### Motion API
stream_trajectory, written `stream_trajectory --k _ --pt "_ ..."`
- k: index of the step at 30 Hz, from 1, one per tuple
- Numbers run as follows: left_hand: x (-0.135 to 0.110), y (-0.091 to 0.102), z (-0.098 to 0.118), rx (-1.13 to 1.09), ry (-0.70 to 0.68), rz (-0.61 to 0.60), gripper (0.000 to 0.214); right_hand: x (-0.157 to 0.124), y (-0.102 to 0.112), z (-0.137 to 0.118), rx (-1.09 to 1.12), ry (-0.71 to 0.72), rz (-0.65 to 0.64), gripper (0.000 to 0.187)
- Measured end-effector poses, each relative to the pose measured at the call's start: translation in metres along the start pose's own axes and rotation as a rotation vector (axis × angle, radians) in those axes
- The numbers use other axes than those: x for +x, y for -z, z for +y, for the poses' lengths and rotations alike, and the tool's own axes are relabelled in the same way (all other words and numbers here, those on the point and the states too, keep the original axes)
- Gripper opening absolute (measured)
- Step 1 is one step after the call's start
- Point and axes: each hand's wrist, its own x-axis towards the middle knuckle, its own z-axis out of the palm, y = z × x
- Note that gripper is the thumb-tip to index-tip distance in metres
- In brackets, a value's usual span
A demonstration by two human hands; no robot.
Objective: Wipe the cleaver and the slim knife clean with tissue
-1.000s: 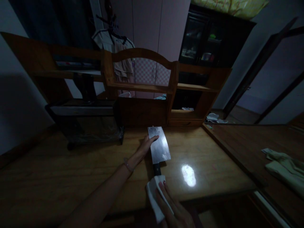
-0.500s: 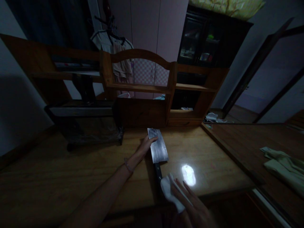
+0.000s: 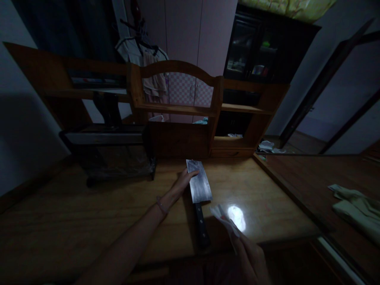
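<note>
Dim room, wooden desk (image 3: 74, 215) with wooden shelf (image 3: 175, 110) at back; knife (image 3: 202, 186) mid-desk, handle toward near edge; left hand (image 3: 181, 183) grips blade's left side, thumb on its face; right hand (image 3: 251, 251) pinches white cloth (image 3: 225, 220), just right of handle, apart from it; can't tell if blade touches desk.

Dim light sinks almost to black along the bottom, with white glare (image 3: 236, 217) on the tabletop (image 3: 255, 184).

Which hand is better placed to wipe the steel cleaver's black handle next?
Likely your right hand: it holds the white cloth or tissue just right of the black riveted handle, while your left hand holds the rectangular steel blade.
</note>
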Motion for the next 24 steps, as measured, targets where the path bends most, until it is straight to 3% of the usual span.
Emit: stream_trajectory --k 4,9,13,19,24 --pt "-0.001 -0.002 0.001 0.015 -0.016 0.004 0.035 0.013 -0.009 -0.016 0.019 0.060 -0.043 0.057" --pt "0.001 -0.001 -0.003 0.027 -0.002 0.014 0.035 0.051 -0.034 -0.036 0.217 -0.039 -0.261 0.055" --pt "0.004 0.002 -0.008 0.052 -0.003 0.022 0.032 0.065 -0.051 -0.044 0.217 -0.048 -0.316 0.063" --pt "0.004 0.004 -0.008 0.057 -0.016 -0.004 0.032 0.064 -0.045 -0.046 0.165 -0.038 -0.363 0.065" --pt "0.003 0.006 -0.005 0.020 -0.010 -0.036 0.041 0.056 -0.038 -0.044 0.096 0.066 -0.359 0.064"
